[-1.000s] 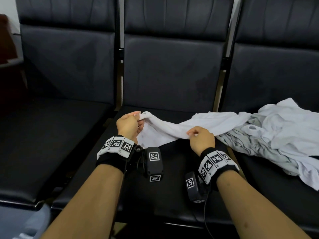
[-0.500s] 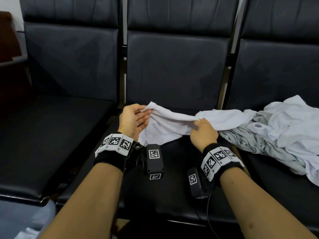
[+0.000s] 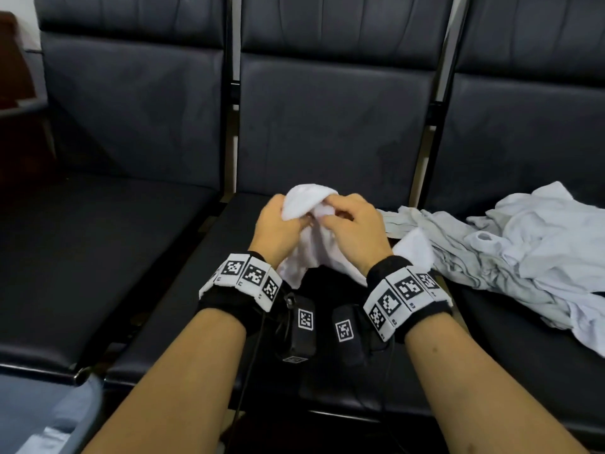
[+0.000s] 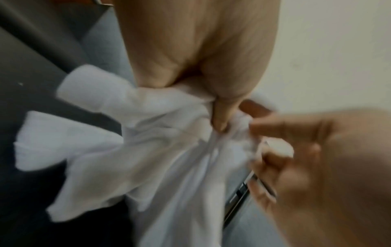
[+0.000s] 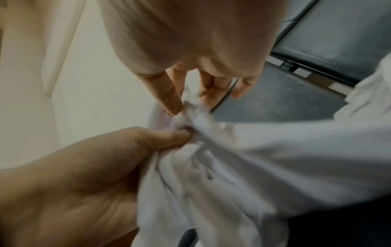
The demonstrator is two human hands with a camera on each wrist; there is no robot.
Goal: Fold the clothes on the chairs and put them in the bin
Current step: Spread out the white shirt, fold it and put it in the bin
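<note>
White cotton garment (image 3: 309,244), bunched, held up just above the front half of the middle black padded chair seat (image 3: 203,309); its loose lower folds hang toward the seat, whether touching cannot be told. Garment type not readable: too crumpled.

Left hand (image 3: 278,229) on the garment's left side, fingers curled into the cloth; left wrist view shows its thumb (image 4: 220,117) pressed down into a gathered fold. Right hand (image 3: 355,231) directly beside it, nearly touching, thumb (image 5: 169,98) and forefinger pinching a small peak of fabric; the other right fingers are bent and loose behind. Fingertips of both hands mostly buried in cloth from the head view. Both wrist views are motion-blurred; seams and edges do not resolve.

Right of the middle seat, on the next black seat: heap of pale grey and white clothes (image 3: 510,253), tangled, one edge reaching over the gap onto the middle seat close to the right hand. The heap runs off the right frame edge.

Both wrists carry black bands with black-and-white square marker tags (image 3: 248,276).

Left of the middle seat, a further black seat (image 3: 85,250), partly cut off.
</note>
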